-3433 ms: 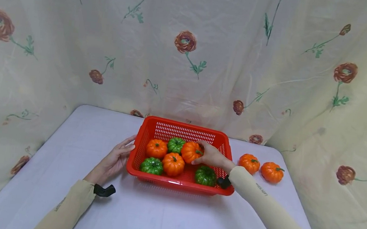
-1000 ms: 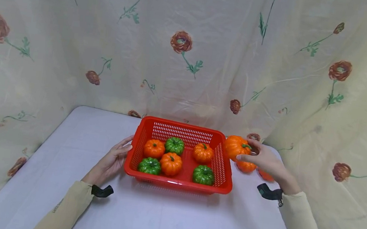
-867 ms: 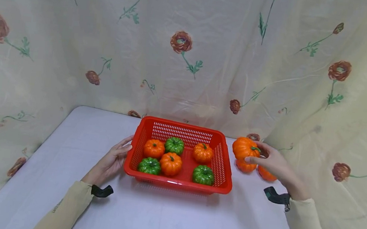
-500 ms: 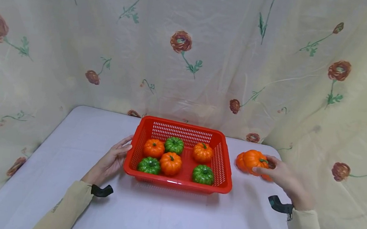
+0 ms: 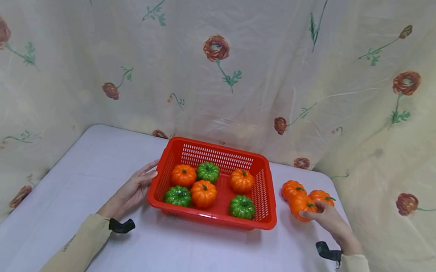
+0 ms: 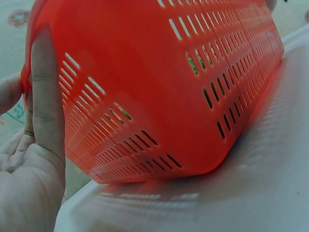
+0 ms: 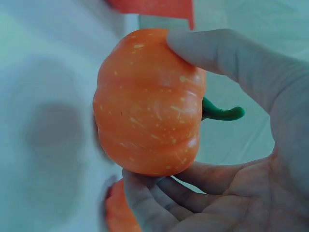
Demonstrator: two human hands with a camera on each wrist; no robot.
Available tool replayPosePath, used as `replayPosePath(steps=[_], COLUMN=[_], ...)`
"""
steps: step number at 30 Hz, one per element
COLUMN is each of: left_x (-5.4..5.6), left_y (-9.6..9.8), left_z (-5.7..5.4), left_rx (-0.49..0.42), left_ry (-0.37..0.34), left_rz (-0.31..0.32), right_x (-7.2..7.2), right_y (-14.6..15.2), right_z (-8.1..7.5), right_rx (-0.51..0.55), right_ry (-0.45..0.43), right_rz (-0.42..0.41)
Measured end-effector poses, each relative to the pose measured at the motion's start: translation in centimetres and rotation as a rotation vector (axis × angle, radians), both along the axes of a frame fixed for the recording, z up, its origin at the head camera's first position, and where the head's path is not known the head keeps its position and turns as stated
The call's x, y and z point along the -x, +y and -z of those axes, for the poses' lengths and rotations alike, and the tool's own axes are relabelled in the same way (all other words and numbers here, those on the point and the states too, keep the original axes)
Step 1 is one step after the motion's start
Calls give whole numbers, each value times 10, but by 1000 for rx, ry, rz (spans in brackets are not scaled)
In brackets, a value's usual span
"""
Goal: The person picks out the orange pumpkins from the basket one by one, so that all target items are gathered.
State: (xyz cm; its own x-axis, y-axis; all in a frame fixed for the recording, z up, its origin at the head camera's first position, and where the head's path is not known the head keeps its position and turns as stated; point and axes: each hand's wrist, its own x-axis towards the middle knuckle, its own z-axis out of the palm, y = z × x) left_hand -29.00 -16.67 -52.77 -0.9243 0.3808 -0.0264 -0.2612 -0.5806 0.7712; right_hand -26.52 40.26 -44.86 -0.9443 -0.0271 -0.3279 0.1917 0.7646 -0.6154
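My right hand (image 5: pixel 333 223) pinches a small orange toy pumpkin (image 5: pixel 299 207) between thumb and fingers. In the right wrist view the pumpkin (image 7: pixel 149 101) has its green stem toward the palm, and its shadow falls apart from it. Two more orange pumpkins, one behind left (image 5: pixel 291 189) and one behind right (image 5: pixel 321 196), lie close to it. At the left end of the red plastic basket (image 5: pixel 208 218), my left hand (image 5: pixel 132 192) holds the rim. The left wrist view has its fingers (image 6: pixel 47 96) flat along the outer wall, the thumb at the rim.
Inside the basket lie three orange pumpkins, one at the right (image 5: pixel 242 181), and three green ones, one at front right (image 5: pixel 242 207). The white-covered table (image 5: pixel 196 259) extends in front. A flowered curtain (image 5: pixel 150 56) hangs close behind and at both sides.
The right hand has carried the orange pumpkin out of the basket's area, over to the right, then lowered it toward the two pumpkins there. Left hand and basket stay in place.
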Motion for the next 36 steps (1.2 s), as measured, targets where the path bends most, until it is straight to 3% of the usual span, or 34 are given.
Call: replayPosePath(steps=[6,19,36], left_x=[0,-1,1], left_y=[0,0,0], left_z=[-1,0,1], left_rx=[-17,-18,-19], left_ry=[17,35,-1], left_rz=[10,17,1], right_x=[3,2,-1], right_y=[8,9,6], right_z=[19,40,41], right_rx=[22,31,33], right_ry=[-19,-41,-45], right_rz=[16,42,51])
